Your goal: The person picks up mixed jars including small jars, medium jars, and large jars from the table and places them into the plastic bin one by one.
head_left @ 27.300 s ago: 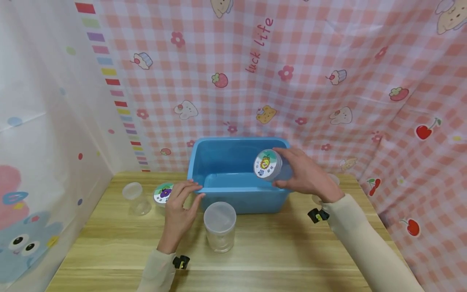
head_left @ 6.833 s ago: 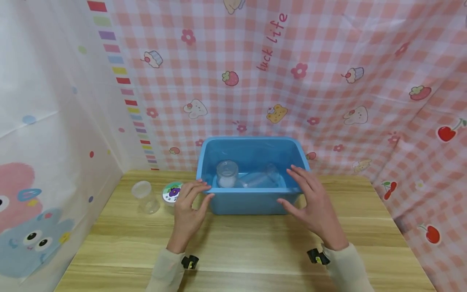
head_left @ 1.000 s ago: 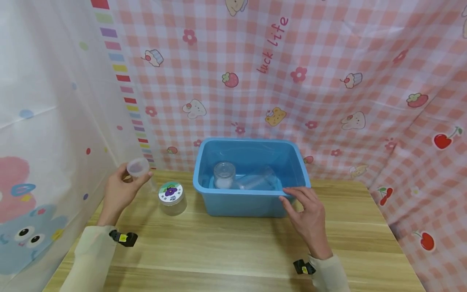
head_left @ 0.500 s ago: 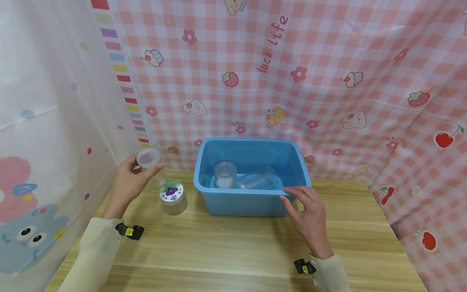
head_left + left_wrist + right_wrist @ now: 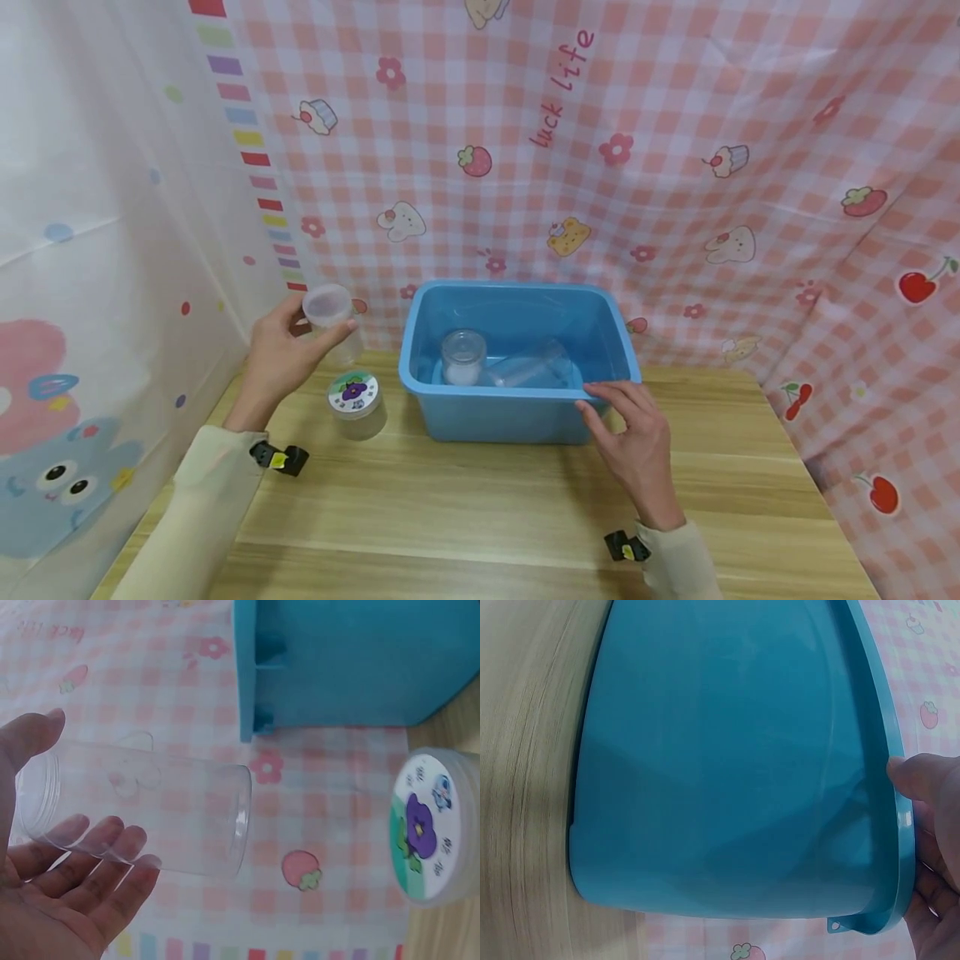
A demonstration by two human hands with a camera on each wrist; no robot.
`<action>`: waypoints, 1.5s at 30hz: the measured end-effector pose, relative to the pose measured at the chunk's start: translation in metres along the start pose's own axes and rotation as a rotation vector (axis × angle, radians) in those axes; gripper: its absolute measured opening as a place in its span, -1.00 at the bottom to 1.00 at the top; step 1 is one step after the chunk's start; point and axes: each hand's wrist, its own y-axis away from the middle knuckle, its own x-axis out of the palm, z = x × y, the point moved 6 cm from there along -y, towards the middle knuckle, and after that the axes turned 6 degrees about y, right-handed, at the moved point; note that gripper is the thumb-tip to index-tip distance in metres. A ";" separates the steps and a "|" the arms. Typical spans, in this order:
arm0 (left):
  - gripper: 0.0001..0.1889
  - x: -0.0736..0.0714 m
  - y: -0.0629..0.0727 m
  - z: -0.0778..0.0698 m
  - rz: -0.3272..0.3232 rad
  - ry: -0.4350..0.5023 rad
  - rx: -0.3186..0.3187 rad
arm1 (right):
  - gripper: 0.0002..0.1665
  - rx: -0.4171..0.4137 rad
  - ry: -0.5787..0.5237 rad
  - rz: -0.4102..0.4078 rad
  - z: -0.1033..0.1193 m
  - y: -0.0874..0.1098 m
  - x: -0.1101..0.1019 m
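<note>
My left hand (image 5: 281, 354) grips a tall clear plastic jar (image 5: 157, 810) with a frosted top (image 5: 327, 305), thumb on one side and fingers on the other. It is raised above the back left of the table. Below it stands a shorter jar (image 5: 356, 408) whose lid label shows a purple flower. My right hand (image 5: 633, 442) pinches the front rim of a blue plastic bin (image 5: 510, 421) near its right corner, thumb outside. Inside the bin, a short clear jar (image 5: 463, 358) with white at its bottom sits at the left, and a clear jar (image 5: 532, 367) lies on its side.
The wooden table (image 5: 450, 525) reaches back to a pink checked cloth (image 5: 510, 200) hanging right behind the bin. A white patterned cloth (image 5: 112, 250) closes off the left side.
Over the last second my left hand has carried the clear jar right and up, towards the bin; my right hand stays at the rim. Since the earliest frame, jars have gone into the bin.
</note>
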 end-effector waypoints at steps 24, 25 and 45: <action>-0.41 0.037 -0.012 -0.059 0.100 0.041 0.222 | -0.65 0.004 -0.024 0.013 0.001 -0.002 0.000; -0.41 0.039 -0.012 -0.060 0.107 0.038 0.220 | -0.65 0.006 -0.025 0.016 0.001 -0.002 0.000; -0.41 0.093 -0.013 -0.074 0.360 -0.024 0.242 | -0.62 -0.014 -0.040 -0.012 0.000 0.000 0.001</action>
